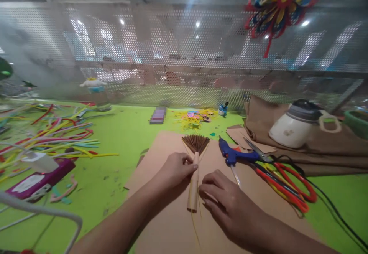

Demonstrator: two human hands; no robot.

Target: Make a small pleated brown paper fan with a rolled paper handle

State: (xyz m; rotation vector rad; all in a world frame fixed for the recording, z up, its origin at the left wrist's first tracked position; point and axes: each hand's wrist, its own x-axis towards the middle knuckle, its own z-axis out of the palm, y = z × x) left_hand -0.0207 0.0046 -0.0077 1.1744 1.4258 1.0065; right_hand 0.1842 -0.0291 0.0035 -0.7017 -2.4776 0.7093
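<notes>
A rolled brown paper tube (193,188) lies on the brown paper sheet, with a pleated dark-brown paper fan (196,142) spreading from its far end. Thin yellow strands (196,231) run along the fan's edges and trail past the tube's near end. My left hand (179,169) pinches the tube just below the fan, thumb on top. Just to the tube's right is my right hand (220,196), its fingers loosely bent and apart, fingertips close to a strand. I see nothing held in it; its thumb is mostly hidden.
Right of the sheet (161,150) lie a blue glue gun (232,152) and red-handled scissors (299,181). Behind them, a white jug (293,125) rests on folded brown material (255,119). Colourful pipe cleaners (77,131) and a purple power strip (43,177) occupy the left.
</notes>
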